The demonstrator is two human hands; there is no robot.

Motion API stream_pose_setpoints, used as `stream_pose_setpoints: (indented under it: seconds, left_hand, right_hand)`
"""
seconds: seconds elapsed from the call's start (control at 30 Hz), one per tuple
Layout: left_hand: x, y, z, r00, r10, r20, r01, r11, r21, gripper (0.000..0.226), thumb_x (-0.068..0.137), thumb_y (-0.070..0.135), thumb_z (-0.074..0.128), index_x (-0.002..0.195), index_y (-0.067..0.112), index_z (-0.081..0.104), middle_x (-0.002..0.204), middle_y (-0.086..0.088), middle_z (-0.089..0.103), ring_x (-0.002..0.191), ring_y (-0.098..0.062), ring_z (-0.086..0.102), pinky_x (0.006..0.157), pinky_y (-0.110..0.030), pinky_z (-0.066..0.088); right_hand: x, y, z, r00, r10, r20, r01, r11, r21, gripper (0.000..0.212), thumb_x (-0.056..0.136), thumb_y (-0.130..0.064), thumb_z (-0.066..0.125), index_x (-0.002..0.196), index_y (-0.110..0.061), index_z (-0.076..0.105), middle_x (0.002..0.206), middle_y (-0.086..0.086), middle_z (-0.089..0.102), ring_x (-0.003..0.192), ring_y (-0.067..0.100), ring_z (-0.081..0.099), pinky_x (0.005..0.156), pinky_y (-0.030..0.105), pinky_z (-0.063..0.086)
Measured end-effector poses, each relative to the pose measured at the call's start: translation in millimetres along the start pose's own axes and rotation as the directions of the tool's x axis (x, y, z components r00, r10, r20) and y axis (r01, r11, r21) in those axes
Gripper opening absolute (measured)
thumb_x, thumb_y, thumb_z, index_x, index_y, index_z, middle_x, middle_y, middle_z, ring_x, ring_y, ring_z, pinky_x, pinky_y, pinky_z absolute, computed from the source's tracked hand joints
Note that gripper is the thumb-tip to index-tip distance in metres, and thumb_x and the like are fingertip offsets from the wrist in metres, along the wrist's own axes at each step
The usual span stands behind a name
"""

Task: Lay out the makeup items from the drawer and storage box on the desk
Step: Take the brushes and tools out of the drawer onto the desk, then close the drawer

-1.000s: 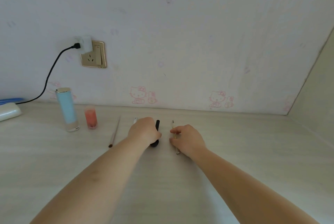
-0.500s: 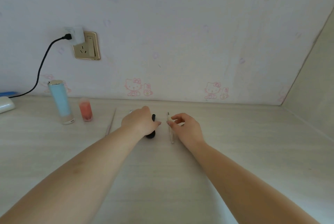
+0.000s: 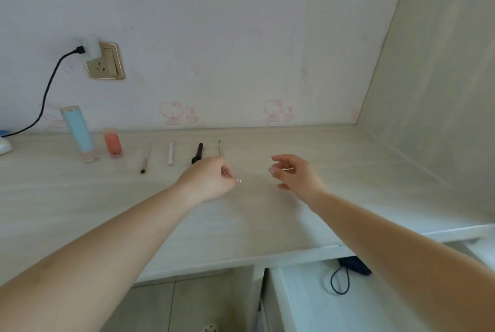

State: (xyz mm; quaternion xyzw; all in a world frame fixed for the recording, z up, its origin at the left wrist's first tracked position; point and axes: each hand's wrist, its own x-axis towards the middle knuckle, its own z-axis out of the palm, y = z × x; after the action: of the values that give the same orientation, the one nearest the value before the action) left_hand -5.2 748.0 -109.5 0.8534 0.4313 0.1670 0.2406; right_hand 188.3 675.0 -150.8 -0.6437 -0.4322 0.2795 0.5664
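Note:
On the desk (image 3: 267, 224), a row runs along the back: a tall light-blue tube (image 3: 80, 133), a small pink bottle (image 3: 113, 144), a thin brush (image 3: 146, 157), a white pen (image 3: 170, 153), a black mascara (image 3: 198, 153) and a beige pencil (image 3: 220, 148). My left hand (image 3: 211, 180) has its fingers curled and pinched over the pencil's near end, which it hides. I cannot tell if it grips the pencil. Right of the pencil, my right hand (image 3: 293, 176) hovers with its fingers apart, holding nothing.
A white drawer (image 3: 294, 299) stands open under the desk's front edge at lower right, with a black hair tie (image 3: 340, 282) and a dark item (image 3: 353, 264) inside. A wall socket (image 3: 105, 63) holds a charger with a black cable. A side panel (image 3: 428, 90) bounds the desk's right.
My left hand left the black mascara and moved right, over the pencil's near end. My right hand let go of the pencil and moved right, opening. The camera tilted down, showing the drawer.

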Motion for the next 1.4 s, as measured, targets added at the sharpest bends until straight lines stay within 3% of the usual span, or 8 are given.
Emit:
stream_pose_setpoints:
  seconds: [0.17,0.47,0.63,0.77,0.83,1.03,1.27,1.4]
  left_hand:
    - [-40.4,45.9,26.6,0.990,0.122,0.071,-0.115,0.988,-0.103,0.015,0.082,0.037,0.066,0.085,0.022,0.061,0.074,0.014,0.053,0.076,-0.011,0.054,0.066,-0.024,0.040]
    - [-124.1,92.9,80.5,0.907,0.298,0.298,-0.262,0.952,-0.155,0.019,0.083,0.037,0.065,0.094,0.022,0.063,0.092,0.008,0.063,0.079,-0.007,0.058,0.072,-0.024,0.047]
    - [-164.1,109.0,101.2,0.853,0.322,0.410,-0.287,0.947,-0.145,0.023,0.083,0.043,0.062,0.099,0.026,0.062,0.094,0.016,0.061,0.089,-0.005,0.059,0.081,-0.025,0.048]
    - [-193.7,120.5,115.6,0.707,0.373,0.601,-0.318,0.926,-0.202,0.034,0.083,0.047,0.062,0.115,0.036,0.056,0.111,0.021,0.060,0.097,0.006,0.058,0.083,-0.015,0.047]
    - [-207.1,125.9,125.8,0.590,0.390,0.707,-0.342,0.914,-0.218,0.050,0.082,0.050,0.062,0.128,0.041,0.046,0.125,0.026,0.052,0.108,0.012,0.052,0.091,-0.013,0.044]
    - [-224.3,126.7,150.2,0.378,0.406,0.832,-0.433,0.872,-0.229,0.074,0.079,0.052,0.065,0.139,0.053,0.021,0.131,0.038,0.035,0.117,0.016,0.038,0.096,-0.011,0.035]
    - [-219.2,117.9,161.5,0.377,0.425,0.823,-0.458,0.858,-0.233,0.077,0.081,0.045,0.066,0.141,0.053,0.017,0.128,0.039,0.031,0.104,0.029,0.032,0.080,0.006,0.029]
    - [-210.8,114.9,161.9,0.398,0.423,0.814,-0.485,0.850,-0.205,0.074,0.082,0.045,0.062,0.141,0.052,0.018,0.129,0.038,0.033,0.108,0.024,0.035,0.083,0.002,0.030]
  right_hand:
    - [-66.0,-13.2,-47.5,0.999,-0.021,-0.037,0.019,0.998,-0.058,0.022,0.086,-0.018,0.065,0.107,-0.024,0.060,0.086,-0.007,0.061,0.083,0.008,0.061,0.062,0.014,0.053]
    - [-199.0,-2.9,-132.1,0.999,0.023,-0.028,-0.026,0.994,-0.102,0.022,0.085,-0.011,0.065,0.094,-0.031,0.063,0.089,-0.008,0.062,0.077,-0.002,0.064,0.072,0.018,0.053]
    - [-265.5,9.4,-164.7,0.999,0.048,0.026,-0.036,0.935,-0.352,0.035,0.080,-0.002,0.069,0.090,-0.035,0.062,0.090,-0.012,0.065,0.077,-0.004,0.063,0.077,0.016,0.051]
    - [-312.4,23.1,-173.4,0.984,0.045,0.173,0.065,0.808,-0.585,0.023,0.077,-0.034,0.071,0.098,-0.039,0.063,0.101,-0.017,0.060,0.094,0.001,0.062,0.084,0.017,0.050]
    - [-331.3,32.1,-175.8,0.961,0.035,0.274,0.174,0.694,-0.699,0.038,0.076,-0.054,0.061,0.110,-0.038,0.063,0.111,-0.021,0.057,0.103,-0.001,0.057,0.088,0.015,0.046]
    - [-348.5,56.3,-172.5,0.906,-0.071,0.416,0.403,0.437,-0.804,0.049,0.078,-0.060,0.058,0.118,-0.032,0.060,0.112,-0.014,0.063,0.099,0.007,0.060,0.085,0.023,0.047]
    - [-342.4,67.6,-174.0,0.891,-0.163,0.425,0.452,0.421,-0.786,0.046,0.078,-0.060,0.060,0.113,-0.030,0.062,0.108,-0.012,0.064,0.094,0.007,0.060,0.074,0.025,0.051]
    - [-331.1,71.8,-173.3,0.889,-0.181,0.420,0.456,0.415,-0.787,0.045,0.078,-0.061,0.060,0.112,-0.031,0.062,0.107,-0.013,0.064,0.094,0.006,0.059,0.070,0.024,0.051]
